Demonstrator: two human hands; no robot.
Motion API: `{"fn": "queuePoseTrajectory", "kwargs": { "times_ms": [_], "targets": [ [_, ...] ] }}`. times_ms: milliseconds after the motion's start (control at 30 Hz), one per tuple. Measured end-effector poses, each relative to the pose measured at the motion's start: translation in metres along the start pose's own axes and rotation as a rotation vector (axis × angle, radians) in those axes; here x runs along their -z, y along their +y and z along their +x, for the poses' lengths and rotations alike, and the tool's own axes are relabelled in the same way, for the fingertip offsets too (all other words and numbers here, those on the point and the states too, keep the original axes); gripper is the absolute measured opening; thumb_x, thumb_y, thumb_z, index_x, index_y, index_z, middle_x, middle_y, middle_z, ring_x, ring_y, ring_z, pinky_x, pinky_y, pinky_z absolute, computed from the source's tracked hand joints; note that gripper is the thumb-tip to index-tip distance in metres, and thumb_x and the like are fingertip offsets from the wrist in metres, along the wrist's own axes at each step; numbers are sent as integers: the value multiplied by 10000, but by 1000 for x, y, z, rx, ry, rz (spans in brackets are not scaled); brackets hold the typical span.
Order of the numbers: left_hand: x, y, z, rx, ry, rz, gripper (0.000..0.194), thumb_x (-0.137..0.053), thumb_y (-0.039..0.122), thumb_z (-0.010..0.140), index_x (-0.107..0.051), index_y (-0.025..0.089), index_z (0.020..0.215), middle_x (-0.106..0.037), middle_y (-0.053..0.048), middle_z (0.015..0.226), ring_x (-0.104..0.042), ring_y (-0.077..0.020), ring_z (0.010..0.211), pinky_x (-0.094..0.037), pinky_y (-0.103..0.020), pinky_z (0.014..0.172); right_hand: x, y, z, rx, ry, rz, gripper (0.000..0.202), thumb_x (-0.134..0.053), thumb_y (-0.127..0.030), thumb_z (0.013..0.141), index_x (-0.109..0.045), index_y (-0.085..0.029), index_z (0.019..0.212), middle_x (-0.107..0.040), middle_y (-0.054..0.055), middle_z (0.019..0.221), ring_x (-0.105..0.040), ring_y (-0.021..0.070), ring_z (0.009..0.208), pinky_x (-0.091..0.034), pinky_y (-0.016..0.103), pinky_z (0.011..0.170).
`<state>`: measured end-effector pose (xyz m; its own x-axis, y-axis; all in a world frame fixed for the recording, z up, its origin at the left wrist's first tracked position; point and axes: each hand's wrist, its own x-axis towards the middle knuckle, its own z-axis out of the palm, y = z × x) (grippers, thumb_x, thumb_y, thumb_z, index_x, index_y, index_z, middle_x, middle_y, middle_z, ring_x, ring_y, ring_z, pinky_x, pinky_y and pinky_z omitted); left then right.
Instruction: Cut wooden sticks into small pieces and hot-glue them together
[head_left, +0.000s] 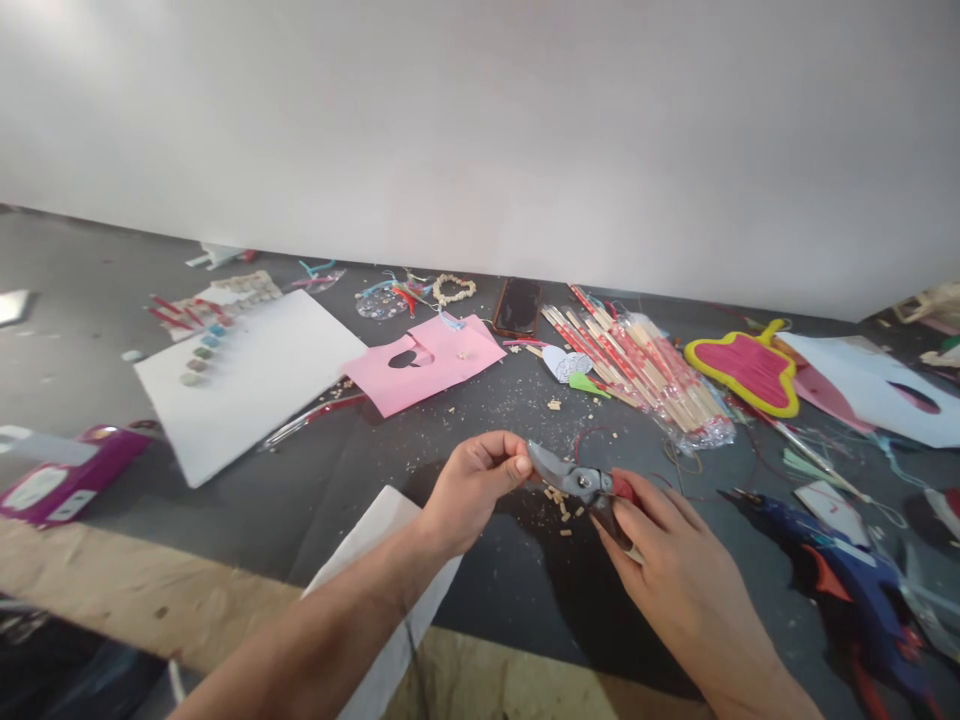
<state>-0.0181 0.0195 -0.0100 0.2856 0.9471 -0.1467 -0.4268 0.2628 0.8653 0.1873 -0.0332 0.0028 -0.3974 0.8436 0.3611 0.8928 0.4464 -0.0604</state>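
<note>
Near the middle of the dark table, my right hand (664, 545) is wrapped round the red handle of the pruning shears (574, 478), whose blades point left. The tip of the blades touches or nearly touches the fingers of my left hand (480, 480). My left thumb and index finger are pinched together; what they hold, if anything, is too small to make out. Small cut wooden pieces (562, 505) lie on the table just below the shears. Further back are wrapped chopsticks (637, 370) in clear plastic.
Pink paper (457, 365), a phone (517, 306) and a white board (255, 370) lie behind my hands. A blue tool (847, 570) is at the right, near a pink-and-yellow shape (746, 370). A purple device (75, 480) sits left; white paper (375, 540) lies under my left forearm.
</note>
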Motion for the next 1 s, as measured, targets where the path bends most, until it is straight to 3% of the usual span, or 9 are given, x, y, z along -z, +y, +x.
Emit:
{"fn": "queuePoseTrajectory", "kwargs": {
  "times_ms": [133,300,767,1000],
  "targets": [
    [-3,3,0,13,-9,-70,219,-760,313,701,-633,138,667,-613,-9,614,-500,-101,602,-348,-223,605,-4,3,0,-34,16,17,172,-522,-287,884,-640,-165,852,-646,122,1006,-600,244,906,-493,377,786],
    [-5,7,0,34,-14,-123,187,-763,271,693,-641,128,691,-613,-11,616,-491,-88,587,-342,-213,586,-10,8,1,-103,74,13,251,-492,-350,895,-631,-144,931,-610,153,1105,-593,259,956,-504,387,806],
    [-3,1,2,24,7,-132,231,-794,288,667,-655,113,723,-618,-12,642,-492,-84,593,-345,-208,595,0,1,4,-63,-6,1,193,-537,-335,865,-664,-190,864,-571,120,1212,-566,262,955,-475,425,814],
    [-1,0,3,-7,-4,-104,195,-777,276,692,-656,123,706,-623,-1,631,-510,-82,600,-370,-203,610,2,0,4,-30,19,-53,190,-535,-318,869,-669,-185,847,-622,119,1110,-575,256,897,-485,419,788]
  ]
}}
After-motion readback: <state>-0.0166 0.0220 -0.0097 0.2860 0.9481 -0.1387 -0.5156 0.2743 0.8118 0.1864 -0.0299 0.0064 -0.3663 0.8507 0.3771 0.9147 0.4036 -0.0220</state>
